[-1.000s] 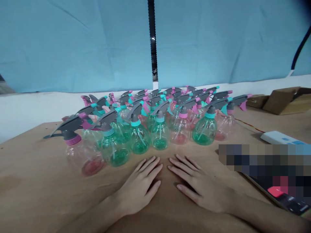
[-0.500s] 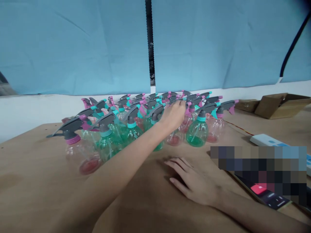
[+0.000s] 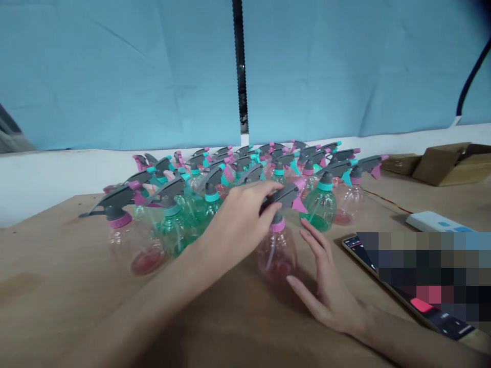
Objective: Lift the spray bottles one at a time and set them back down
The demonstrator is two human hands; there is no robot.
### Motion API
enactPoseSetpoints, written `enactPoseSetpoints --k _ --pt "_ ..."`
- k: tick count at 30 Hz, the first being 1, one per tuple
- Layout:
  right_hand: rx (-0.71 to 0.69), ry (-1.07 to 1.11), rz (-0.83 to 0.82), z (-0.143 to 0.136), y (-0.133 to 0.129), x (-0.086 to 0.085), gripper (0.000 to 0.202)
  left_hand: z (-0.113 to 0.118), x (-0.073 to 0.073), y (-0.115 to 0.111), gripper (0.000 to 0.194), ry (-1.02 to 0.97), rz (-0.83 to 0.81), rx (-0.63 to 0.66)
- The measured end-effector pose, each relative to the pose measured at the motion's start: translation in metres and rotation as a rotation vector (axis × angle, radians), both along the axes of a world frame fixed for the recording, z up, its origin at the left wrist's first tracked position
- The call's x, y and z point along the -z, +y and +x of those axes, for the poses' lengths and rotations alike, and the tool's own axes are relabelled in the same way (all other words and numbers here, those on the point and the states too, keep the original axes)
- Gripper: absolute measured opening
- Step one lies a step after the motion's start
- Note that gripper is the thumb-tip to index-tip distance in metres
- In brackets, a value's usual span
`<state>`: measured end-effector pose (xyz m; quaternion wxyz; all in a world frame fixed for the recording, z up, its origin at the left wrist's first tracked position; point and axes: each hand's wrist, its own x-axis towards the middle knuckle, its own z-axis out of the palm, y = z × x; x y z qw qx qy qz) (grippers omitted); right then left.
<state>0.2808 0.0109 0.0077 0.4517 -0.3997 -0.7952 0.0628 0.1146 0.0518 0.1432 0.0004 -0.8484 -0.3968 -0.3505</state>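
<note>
We judge it bottle handling: left hand (image 3: 240, 217) has fingers pinching the pink-collared bottle (image 3: 276, 255) by its sprayer head (image 3: 286, 197), right hand (image 3: 333, 296) spreads its fingers alongside, two-handed support calling for closing them.

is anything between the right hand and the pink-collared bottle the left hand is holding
Nothing visible stands between the right hand and the pink-collared bottle. The left hand is at its grey spray head, above that gap. A teal-collared bottle stands beyond the right fingertips, not between.
</note>
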Motion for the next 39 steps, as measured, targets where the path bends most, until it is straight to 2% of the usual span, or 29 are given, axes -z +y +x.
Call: enactPoseSetpoints --k 3,5,8,12,15,19,22,24,27,31,34,39 --pt "-0.118 -0.091 -0.122 -0.002 -0.005 0.009 0.084 -0.023 -0.001 -0.020 0.023 -0.068 -0.024 -0.059" --pt "-0.166 -0.138 -0.201 -0.004 -0.005 0.015 0.092 -0.033 -0.001 -0.024 0.024 -0.115 -0.058 -0.101" --pt "-0.162 -0.136 -0.289 -0.006 -0.002 0.021 0.096 -0.039 -0.001 -0.018 0.025 -0.196 -0.117 -0.139" --pt "-0.169 -0.052 -0.368 -0.007 0.001 0.020 0.093 -0.042 0.005 0.000 0.025 -0.339 -0.213 -0.158" --pt "-0.200 -0.022 -0.386 -0.006 0.002 0.017 0.088 -0.042 0.019 0.013 0.028 -0.566 -0.360 -0.049" --pt "-0.212 0.019 -0.408 -0.007 0.003 0.014 0.085 -0.039 0.043 0.023 0.030 -0.915 -0.623 0.203" --pt "-0.222 0.052 -0.403 -0.007 0.003 0.015 0.084 -0.035 0.054 0.025 0.034 -1.031 -0.818 0.320" --pt "-0.222 0.033 -0.378 -0.007 0.003 0.016 0.083 -0.034 0.056 0.025 0.030 -1.039 -0.869 0.299" --pt "-0.233 -0.021 -0.347 -0.006 0.003 0.018 0.082 -0.033 0.052 0.023 0.029 -0.926 -0.904 0.245" --pt "-0.253 -0.032 -0.334 -0.005 0.004 0.017 0.081 -0.030 0.051 0.023 0.043 -0.863 -0.876 0.334" --pt "-0.264 -0.027 -0.353 -0.004 0.003 0.016 0.080 -0.028 0.053 0.025 0.040 -0.915 -0.860 0.397" --pt "-0.281 -0.021 -0.374 -0.004 0.003 0.015 0.078 -0.026 0.056 0.028 0.030 -0.953 -0.880 0.416"
